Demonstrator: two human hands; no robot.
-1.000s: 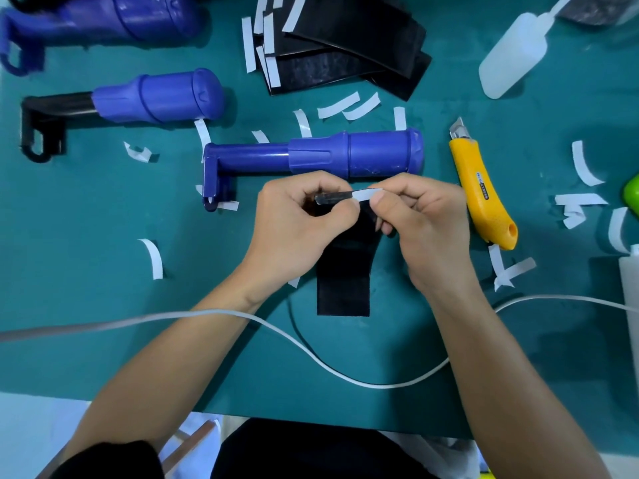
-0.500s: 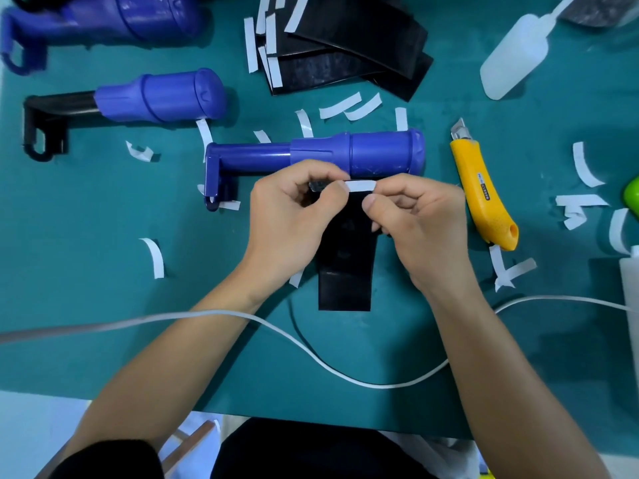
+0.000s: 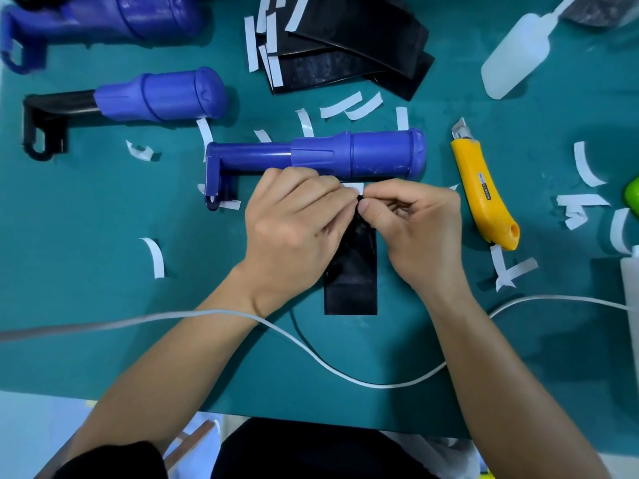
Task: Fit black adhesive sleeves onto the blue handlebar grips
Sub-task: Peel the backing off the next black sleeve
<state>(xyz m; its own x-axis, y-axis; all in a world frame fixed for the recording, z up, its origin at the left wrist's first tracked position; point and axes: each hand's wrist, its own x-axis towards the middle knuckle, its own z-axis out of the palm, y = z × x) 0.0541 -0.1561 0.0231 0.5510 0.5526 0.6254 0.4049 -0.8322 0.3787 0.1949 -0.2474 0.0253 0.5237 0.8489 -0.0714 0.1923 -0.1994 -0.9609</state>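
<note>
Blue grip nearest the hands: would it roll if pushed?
Probably not far: the blue grip is round, but the bent bracket at its end lies flat on the mat and should stop it. It looks smooth, so may slide instead.

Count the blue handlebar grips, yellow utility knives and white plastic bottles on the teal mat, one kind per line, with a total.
Blue handlebar grips: 3
Yellow utility knives: 1
White plastic bottles: 2
Total: 6
</note>
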